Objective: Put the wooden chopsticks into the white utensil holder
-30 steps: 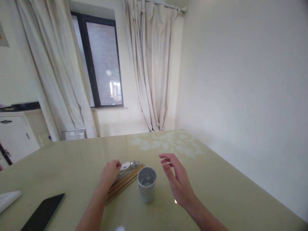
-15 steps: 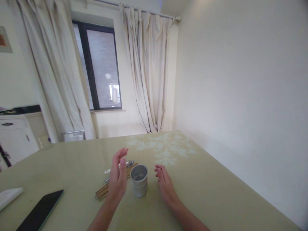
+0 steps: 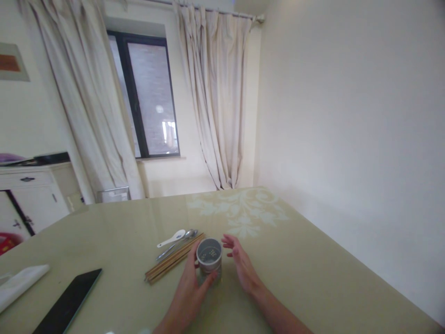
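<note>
A grey utensil holder (image 3: pixel 209 256), round and with small drain holes in its bottom, has nothing in it. My left hand (image 3: pixel 195 278) is wrapped round its left and near side, thumb across the front. Just to the right of the holder, my right hand (image 3: pixel 239 262) has its fingers apart and holds nothing. Left of the holder lies a bundle of wooden chopsticks (image 3: pixel 170 262). Behind the chopsticks rest a white spoon (image 3: pixel 173 238) and some metal spoons (image 3: pixel 188 234), partly overlapping.
A dark tablet-like slab (image 3: pixel 69 301) lies at the table's near left, beside a white object (image 3: pixel 24 283). The greenish table (image 3: pixel 295 278) runs along a white wall on the right. Curtains and a window stand behind, with a white cabinet (image 3: pixel 34 190) at far left.
My left hand has come down and right from beside the holder and taken hold of it. The chopsticks and spoons are now uncovered. My right hand stays close by, fingers more spread.
</note>
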